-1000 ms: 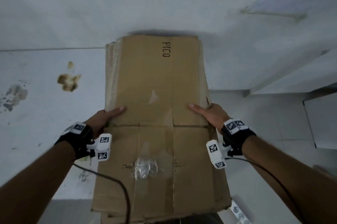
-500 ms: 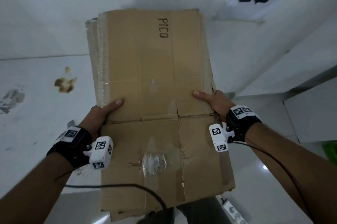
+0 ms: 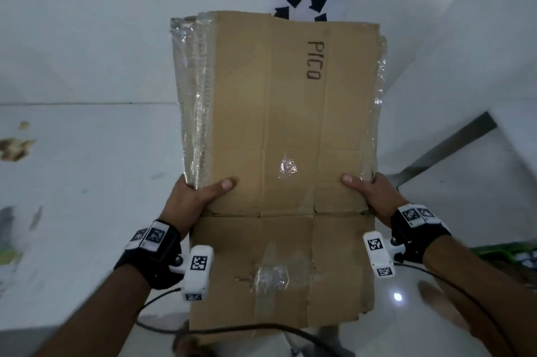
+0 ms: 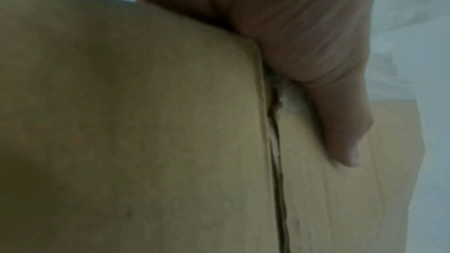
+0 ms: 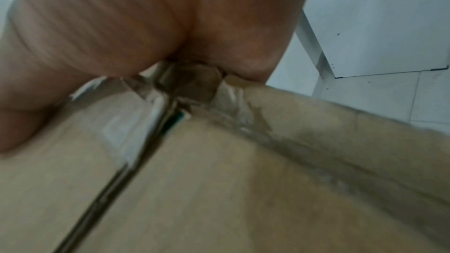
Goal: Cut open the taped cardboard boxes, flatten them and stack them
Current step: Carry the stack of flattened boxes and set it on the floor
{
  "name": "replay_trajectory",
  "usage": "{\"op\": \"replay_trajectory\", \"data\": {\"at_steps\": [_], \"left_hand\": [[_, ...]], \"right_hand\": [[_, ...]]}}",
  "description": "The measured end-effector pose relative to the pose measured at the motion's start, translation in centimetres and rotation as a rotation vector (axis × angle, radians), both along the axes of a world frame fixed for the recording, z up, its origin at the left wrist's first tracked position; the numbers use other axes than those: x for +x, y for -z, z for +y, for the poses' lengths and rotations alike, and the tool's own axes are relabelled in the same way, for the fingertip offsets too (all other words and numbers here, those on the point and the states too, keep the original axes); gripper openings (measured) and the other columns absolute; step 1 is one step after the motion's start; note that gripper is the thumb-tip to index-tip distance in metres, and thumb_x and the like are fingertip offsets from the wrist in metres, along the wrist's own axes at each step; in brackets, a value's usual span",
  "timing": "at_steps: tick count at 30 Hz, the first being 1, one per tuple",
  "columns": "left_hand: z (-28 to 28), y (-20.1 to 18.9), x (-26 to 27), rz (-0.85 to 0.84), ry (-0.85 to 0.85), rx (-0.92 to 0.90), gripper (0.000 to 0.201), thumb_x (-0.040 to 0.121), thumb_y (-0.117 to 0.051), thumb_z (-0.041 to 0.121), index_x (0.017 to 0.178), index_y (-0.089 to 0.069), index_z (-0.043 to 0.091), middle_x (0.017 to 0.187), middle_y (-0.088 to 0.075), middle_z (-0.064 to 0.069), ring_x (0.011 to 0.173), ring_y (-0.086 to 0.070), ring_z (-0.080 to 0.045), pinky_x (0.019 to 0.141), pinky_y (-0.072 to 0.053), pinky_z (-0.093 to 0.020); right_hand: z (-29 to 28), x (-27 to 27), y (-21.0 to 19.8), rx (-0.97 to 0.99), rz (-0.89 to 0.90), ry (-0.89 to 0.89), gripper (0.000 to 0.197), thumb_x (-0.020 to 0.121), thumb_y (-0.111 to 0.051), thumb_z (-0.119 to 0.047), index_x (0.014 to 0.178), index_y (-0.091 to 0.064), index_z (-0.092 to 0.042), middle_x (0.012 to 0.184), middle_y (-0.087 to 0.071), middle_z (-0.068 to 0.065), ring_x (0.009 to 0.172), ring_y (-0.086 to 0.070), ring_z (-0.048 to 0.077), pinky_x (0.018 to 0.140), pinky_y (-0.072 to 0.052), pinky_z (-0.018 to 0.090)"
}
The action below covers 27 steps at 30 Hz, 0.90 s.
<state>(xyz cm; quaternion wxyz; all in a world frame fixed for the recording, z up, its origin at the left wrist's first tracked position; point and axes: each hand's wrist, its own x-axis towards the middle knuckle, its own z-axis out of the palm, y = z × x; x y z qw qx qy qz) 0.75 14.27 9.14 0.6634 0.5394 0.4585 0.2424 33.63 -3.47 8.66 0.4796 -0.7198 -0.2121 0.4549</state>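
Note:
I hold a stack of flattened brown cardboard boxes (image 3: 279,136) in the air in front of me, the top sheet marked "PICO". Clear tape shines along its left and right edges. My left hand (image 3: 200,197) grips the left edge, thumb on top, the other fingers hidden beneath. My right hand (image 3: 367,192) grips the right edge the same way. In the left wrist view my thumb (image 4: 340,126) lies on the cardboard (image 4: 146,141) beside a slit between flaps. In the right wrist view the palm (image 5: 146,26) clamps the taped edge of the cardboard (image 5: 219,180).
A white wall with a black recycling symbol (image 3: 305,0) stands behind the stack. A brown stain (image 3: 14,147) marks the white surface at the left. A white cabinet (image 5: 389,26) with a dark edge (image 3: 447,147) is at the right, over pale floor tiles.
Both hands have lifted the cardboard stack up and carried it to the right, toward the wall with the recycling symbol. The grips on the two side edges are unchanged.

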Motion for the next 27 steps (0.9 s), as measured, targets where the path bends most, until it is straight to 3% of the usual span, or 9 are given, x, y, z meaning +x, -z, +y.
{"op": "replay_trajectory", "data": {"at_steps": [4, 6, 9, 13, 15, 16, 19, 21, 27], "left_hand": [[-4.5, 3.4, 7.2, 0.060, -0.046, -0.004, 0.055, 0.068, -0.092, 0.030, 0.115, -0.069, 0.013, 0.100, -0.079, 0.000, 0.094, -0.075, -0.018, 0.081, -0.061, -0.034], [-6.0, 6.0, 9.5, 0.085, -0.078, -0.040, 0.057, 0.067, -0.094, 0.031, 0.113, -0.066, 0.016, 0.097, -0.079, 0.000, 0.090, -0.076, -0.017, 0.077, -0.062, -0.035], [-7.6, 9.7, 12.0, 0.113, -0.070, -0.127, 0.084, 0.053, -0.098, 0.046, 0.120, -0.064, 0.011, 0.105, -0.077, -0.005, 0.096, -0.075, -0.022, 0.088, -0.060, -0.044], [-8.1, 16.3, 12.7, 0.194, -0.035, -0.226, 0.046, 0.070, -0.092, 0.030, 0.101, -0.062, 0.015, 0.081, -0.078, 0.008, 0.078, -0.076, -0.011, 0.075, -0.063, -0.037], [-7.8, 21.0, 11.9, 0.217, -0.015, -0.301, 0.075, 0.062, -0.097, 0.043, 0.117, -0.061, 0.007, 0.095, -0.079, -0.003, 0.087, -0.076, -0.020, 0.077, -0.063, -0.042], [-7.7, 23.1, 11.6, 0.231, -0.012, -0.323, 0.091, 0.057, -0.097, 0.051, 0.125, -0.059, 0.005, 0.105, -0.077, -0.009, 0.095, -0.075, -0.025, 0.084, -0.061, -0.046], [-7.0, 29.6, 10.9, 0.203, 0.026, -0.375, 0.064, 0.069, -0.092, 0.044, 0.117, -0.066, 0.011, 0.102, -0.078, -0.004, 0.095, -0.075, -0.020, 0.092, -0.057, -0.044], [-6.7, 33.7, 11.0, 0.205, 0.033, -0.392, 0.077, 0.064, -0.093, 0.053, 0.126, -0.065, 0.015, 0.114, -0.076, -0.004, 0.104, -0.073, -0.021, 0.099, -0.054, -0.045], [-6.1, 46.0, 12.5, 0.216, 0.015, -0.423, 0.089, 0.055, -0.096, 0.057, 0.129, -0.066, 0.017, 0.115, -0.076, -0.003, 0.107, -0.072, -0.022, 0.101, -0.053, -0.045]], "right_hand": [[-3.6, 7.1, 3.5, -0.075, 0.032, -0.012, 0.055, 0.061, -0.085, -0.045, 0.104, -0.070, -0.016, 0.098, -0.078, 0.001, 0.093, -0.075, 0.019, 0.089, -0.057, 0.040], [-5.2, 9.9, 5.5, -0.091, 0.048, 0.009, 0.068, 0.053, -0.091, -0.052, 0.107, -0.069, -0.016, 0.103, -0.078, 0.004, 0.096, -0.075, 0.022, 0.091, -0.057, 0.042], [-7.1, 12.6, 8.5, -0.120, 0.051, 0.029, 0.087, 0.045, -0.092, -0.060, 0.115, -0.068, -0.016, 0.108, -0.077, 0.004, 0.098, -0.074, 0.023, 0.091, -0.057, 0.044], [-8.3, 13.0, 13.6, -0.180, 0.046, 0.031, 0.087, 0.049, -0.092, -0.060, 0.118, -0.068, -0.013, 0.104, -0.077, 0.003, 0.095, -0.075, 0.022, 0.089, -0.059, 0.044], [-8.4, 12.2, 16.8, -0.196, 0.052, 0.021, 0.069, 0.056, -0.091, -0.053, 0.111, -0.071, -0.016, 0.100, -0.078, 0.002, 0.092, -0.075, 0.021, 0.088, -0.059, 0.041], [-8.3, 11.8, 18.7, -0.208, 0.059, 0.016, 0.063, 0.059, -0.089, -0.049, 0.109, -0.071, -0.016, 0.098, -0.078, 0.002, 0.091, -0.076, 0.020, 0.088, -0.059, 0.040], [-7.9, 11.1, 25.7, -0.236, 0.068, 0.008, 0.064, 0.063, -0.089, -0.047, 0.115, -0.071, -0.014, 0.099, -0.078, 0.001, 0.091, -0.076, 0.018, 0.090, -0.059, 0.040], [-7.6, 11.1, 30.9, -0.238, 0.085, 0.016, 0.070, 0.060, -0.091, -0.049, 0.116, -0.071, -0.014, 0.101, -0.078, 0.002, 0.092, -0.076, 0.020, 0.091, -0.058, 0.042], [-7.3, 12.5, 44.9, -0.265, 0.132, 0.038, 0.087, 0.046, -0.095, -0.058, 0.116, -0.072, -0.013, 0.102, -0.078, 0.005, 0.093, -0.076, 0.024, 0.091, -0.058, 0.046]]}}
